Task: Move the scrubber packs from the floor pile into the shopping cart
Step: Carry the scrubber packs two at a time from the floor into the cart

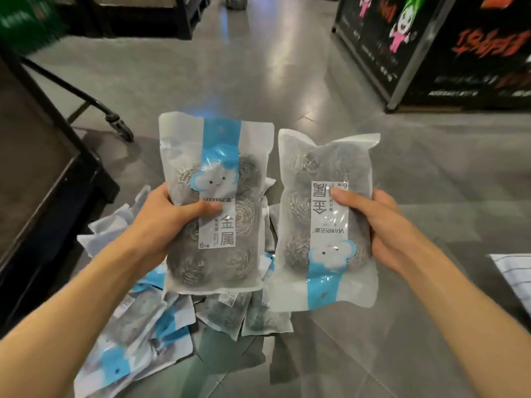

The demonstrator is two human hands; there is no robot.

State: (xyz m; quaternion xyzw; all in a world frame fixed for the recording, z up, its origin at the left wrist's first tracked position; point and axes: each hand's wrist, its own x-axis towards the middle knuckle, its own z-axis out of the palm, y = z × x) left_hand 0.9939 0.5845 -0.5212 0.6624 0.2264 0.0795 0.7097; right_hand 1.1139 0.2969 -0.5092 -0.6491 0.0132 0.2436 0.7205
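I hold two packs of steel-wool scrubbers above the floor. My left hand (pixel 169 219) grips one scrubber pack (pixel 215 173) by its left edge, thumb across the label, blue band pointing away from me. My right hand (pixel 379 225) grips a second scrubber pack (pixel 319 248) by its right edge; this one is turned upside down, blue band near me. Under both lies the floor pile (pixel 138 326) of several more white-and-blue packs. The black shopping cart (pixel 43 179) stands at the left, its inside mostly out of view.
A cart wheel (pixel 123 130) and black frame bar sit on the grey tiled floor at upper left. A dark display stand with cartoon figures (pixel 459 53) is at the upper right. A white striped item (pixel 514 277) shows at the right edge.
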